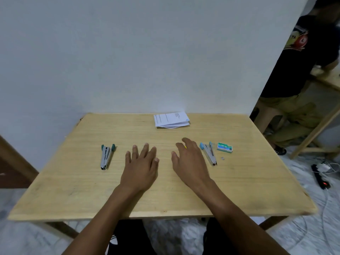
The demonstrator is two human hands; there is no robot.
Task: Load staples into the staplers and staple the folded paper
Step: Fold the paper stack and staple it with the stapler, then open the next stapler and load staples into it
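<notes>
From the head camera, the left hand lies flat on the desk with fingers spread, its grip open and holding nothing. The right hand hovers or rests just beside it with fingers loosely bent, its grip likewise empty. A green-handled stapler lies well to the left of the left hand. A blue-handled stapler lies just right of the right hand. Both appear hinged open in a narrow V. A green staple box sits just beyond the blue one, with a small grey bit beside it, perhaps a staple strip. The folded paper rests at the far edge against the wall. The staplers look small, stiff and light, best taken round the metal body; staple strips are likely brittle and want a gentle pinch, and the paper is thin and floppy, easiest held at its fold.
</notes>
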